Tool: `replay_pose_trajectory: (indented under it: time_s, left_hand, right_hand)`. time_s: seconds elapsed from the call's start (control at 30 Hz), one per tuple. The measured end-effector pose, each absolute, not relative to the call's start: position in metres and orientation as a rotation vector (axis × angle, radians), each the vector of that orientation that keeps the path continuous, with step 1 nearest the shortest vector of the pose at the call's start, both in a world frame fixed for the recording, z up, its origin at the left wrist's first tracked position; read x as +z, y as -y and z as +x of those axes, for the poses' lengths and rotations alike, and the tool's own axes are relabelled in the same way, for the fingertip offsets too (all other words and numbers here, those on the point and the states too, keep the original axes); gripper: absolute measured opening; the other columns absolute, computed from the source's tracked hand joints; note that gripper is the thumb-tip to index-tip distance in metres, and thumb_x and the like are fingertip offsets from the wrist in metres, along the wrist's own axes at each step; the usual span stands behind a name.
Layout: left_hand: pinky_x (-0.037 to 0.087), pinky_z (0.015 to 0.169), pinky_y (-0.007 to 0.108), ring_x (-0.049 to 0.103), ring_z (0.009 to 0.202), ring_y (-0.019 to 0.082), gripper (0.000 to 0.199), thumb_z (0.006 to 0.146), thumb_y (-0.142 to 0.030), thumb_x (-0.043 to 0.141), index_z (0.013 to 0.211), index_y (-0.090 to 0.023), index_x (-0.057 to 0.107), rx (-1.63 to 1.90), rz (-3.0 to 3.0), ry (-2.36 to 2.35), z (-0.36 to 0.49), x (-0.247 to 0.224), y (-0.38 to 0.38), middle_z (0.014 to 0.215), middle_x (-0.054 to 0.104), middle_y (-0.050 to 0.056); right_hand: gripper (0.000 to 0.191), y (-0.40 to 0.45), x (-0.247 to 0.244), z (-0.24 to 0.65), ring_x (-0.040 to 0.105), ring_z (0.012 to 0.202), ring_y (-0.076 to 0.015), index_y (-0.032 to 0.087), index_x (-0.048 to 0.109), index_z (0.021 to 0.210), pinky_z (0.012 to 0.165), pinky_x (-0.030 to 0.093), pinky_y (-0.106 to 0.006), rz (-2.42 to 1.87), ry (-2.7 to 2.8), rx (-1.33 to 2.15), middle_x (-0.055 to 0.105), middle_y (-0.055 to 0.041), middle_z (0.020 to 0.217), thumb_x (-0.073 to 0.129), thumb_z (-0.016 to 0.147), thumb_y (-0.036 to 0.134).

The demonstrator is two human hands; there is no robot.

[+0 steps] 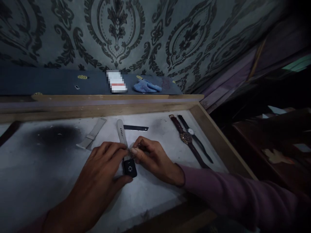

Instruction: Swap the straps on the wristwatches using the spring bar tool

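Note:
A black smartwatch (130,168) lies face down, its sensor side up, on the drawer's white bottom. Its pale watch strap (122,132) stretches away from me above the case. My left hand (103,166) grips the smartwatch, with the thumb against the case's near edge and the fingertips by the strap joint. At that same joint, the thumb and fingers of my right hand (150,157) are pinched together. Whatever is between them is too small and dark to make out. A dark flat blade (136,127) lies beside the strap.
To the left is a light mesh watch strap (93,134). A brown-strapped watch (186,138) and a thin black-strapped watch (191,131) lie at right. Wooden drawer walls (216,139) enclose these. Behind, a blue cloth (147,86) and a blurred white packet (116,81) rest on a ledge.

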State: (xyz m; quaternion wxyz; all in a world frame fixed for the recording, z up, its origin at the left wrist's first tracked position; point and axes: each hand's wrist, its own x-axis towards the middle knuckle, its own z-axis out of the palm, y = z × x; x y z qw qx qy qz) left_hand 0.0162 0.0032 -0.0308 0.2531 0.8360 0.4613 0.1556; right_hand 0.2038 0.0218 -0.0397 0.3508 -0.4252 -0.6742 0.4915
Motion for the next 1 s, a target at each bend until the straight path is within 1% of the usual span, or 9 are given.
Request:
replay_pose_trajectory:
  time_s: [0.3,0.6,0.83,1.0]
  left_hand:
    - [0.041,0.086,0.040,0.052,0.106,0.026,0.043,0.074,-0.013,0.079,0.109,-0.025,0.057,0.423,2.244,-1.234,0.0157,-0.0295,-0.0028,0.117,0.062,-0.001]
    - [0.040,0.086,0.040,0.052,0.107,0.026,0.046,0.073,-0.015,0.080,0.111,-0.026,0.056,0.444,2.268,-1.238,0.0144,-0.0319,-0.0024,0.117,0.061,-0.001]
    - [0.040,0.085,0.040,0.052,0.106,0.025,0.048,0.073,-0.015,0.080,0.112,-0.026,0.055,0.448,2.278,-1.235,0.0160,-0.0312,-0.0027,0.117,0.061,-0.001]
    - [0.041,0.086,0.040,0.052,0.105,0.026,0.044,0.073,-0.014,0.079,0.110,-0.025,0.056,0.446,2.258,-1.240,0.0153,-0.0306,-0.0031,0.117,0.061,-0.001]
  right_hand:
    - [0.029,-0.0224,-0.0405,0.2014,0.045,0.055,-0.0088,0.018,0.051,0.076,0.052,0.037,-0.023,-1.090,1.713,1.282,0.048,0.0046,0.061,0.053,0.094,0.041]
    - [0.028,-0.0217,-0.0419,0.2008,0.043,0.057,-0.0095,0.018,0.051,0.077,0.053,0.037,-0.022,-1.089,1.702,1.306,0.047,0.0037,0.064,0.053,0.093,0.041]
    - [0.021,-0.0208,-0.0425,0.2011,0.045,0.057,-0.0087,0.017,0.051,0.078,0.053,0.038,-0.021,-1.089,1.722,1.284,0.048,0.0039,0.064,0.053,0.094,0.032]
    - [0.021,-0.0206,-0.0414,0.2000,0.043,0.056,-0.0079,0.018,0.051,0.078,0.051,0.038,-0.021,-1.067,1.724,1.259,0.048,0.0046,0.064,0.052,0.094,0.032]
